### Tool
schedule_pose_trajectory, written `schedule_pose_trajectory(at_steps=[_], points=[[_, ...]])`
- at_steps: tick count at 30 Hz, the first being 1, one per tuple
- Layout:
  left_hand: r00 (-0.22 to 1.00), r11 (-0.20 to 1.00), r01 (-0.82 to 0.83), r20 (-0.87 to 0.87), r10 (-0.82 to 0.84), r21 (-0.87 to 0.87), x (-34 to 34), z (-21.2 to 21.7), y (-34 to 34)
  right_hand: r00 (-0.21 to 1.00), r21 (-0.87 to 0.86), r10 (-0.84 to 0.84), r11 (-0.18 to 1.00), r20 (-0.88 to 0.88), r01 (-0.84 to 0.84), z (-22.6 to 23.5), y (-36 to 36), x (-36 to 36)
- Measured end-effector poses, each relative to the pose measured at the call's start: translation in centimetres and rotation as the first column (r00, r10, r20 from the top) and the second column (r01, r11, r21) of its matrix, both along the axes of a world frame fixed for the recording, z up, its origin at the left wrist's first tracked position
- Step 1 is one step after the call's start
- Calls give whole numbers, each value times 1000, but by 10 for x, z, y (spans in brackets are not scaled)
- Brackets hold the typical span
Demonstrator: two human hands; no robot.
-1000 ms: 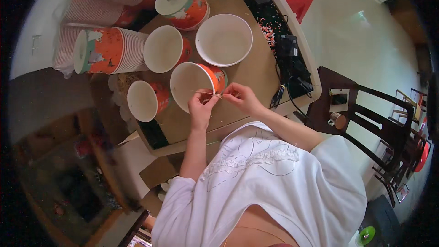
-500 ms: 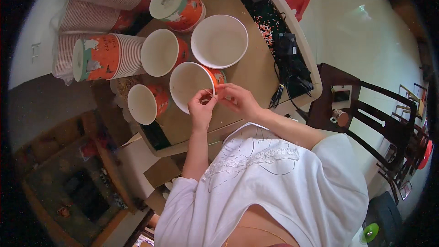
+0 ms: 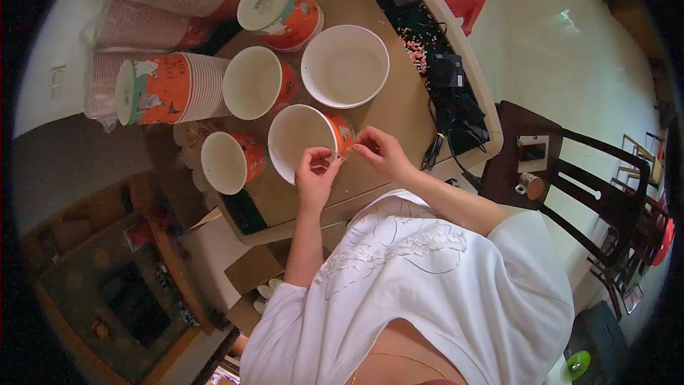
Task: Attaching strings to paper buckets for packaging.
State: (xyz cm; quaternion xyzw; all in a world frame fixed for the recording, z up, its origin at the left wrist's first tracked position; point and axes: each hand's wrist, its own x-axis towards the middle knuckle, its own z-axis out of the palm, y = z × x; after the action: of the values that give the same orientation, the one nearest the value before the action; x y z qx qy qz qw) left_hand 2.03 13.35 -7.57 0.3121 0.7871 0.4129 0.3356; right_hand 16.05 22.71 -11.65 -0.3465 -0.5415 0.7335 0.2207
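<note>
An orange paper bucket with a white inside [image 3: 303,137] lies tilted on the brown tabletop [image 3: 399,110], its mouth toward me. My left hand [image 3: 315,170] pinches the near rim of that bucket. My right hand [image 3: 377,151] pinches the rim at its right side, beside the orange wall. Both hands meet at the same edge. Whether a small piece sits between the fingers cannot be made out.
Three more open buckets [image 3: 253,83] [image 3: 345,65] [image 3: 226,162] stand around it, plus one capped with a lid [image 3: 274,11]. A sideways stack of buckets [image 3: 167,89] lies at left. Black cables and boxes [image 3: 452,96] line the right edge. A dark wooden chair [image 3: 570,185] stands at right.
The view has shifted slightly. Both hands stay at the bucket's rim, with the fingers working closer together at its right edge.
</note>
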Motion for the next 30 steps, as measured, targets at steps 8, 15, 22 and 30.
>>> schedule_pose_trajectory(at_steps=[8,15,22,30], points=[[942,967,149,-326,-76,205,3,41,1,996,-104,-11,995,-83,2,7,-9,4],[795,870,481,-473,-380,108,12,50,0,979,-359,120,917,-166,-174,38,-10,16],[842,899,420,-422,-336,121,12,46,-8,971,-416,177,880,-162,-230,36,-15,21],[858,914,399,-381,-345,70,10,36,-14,986,-186,144,970,-83,-157,43,-21,18]])
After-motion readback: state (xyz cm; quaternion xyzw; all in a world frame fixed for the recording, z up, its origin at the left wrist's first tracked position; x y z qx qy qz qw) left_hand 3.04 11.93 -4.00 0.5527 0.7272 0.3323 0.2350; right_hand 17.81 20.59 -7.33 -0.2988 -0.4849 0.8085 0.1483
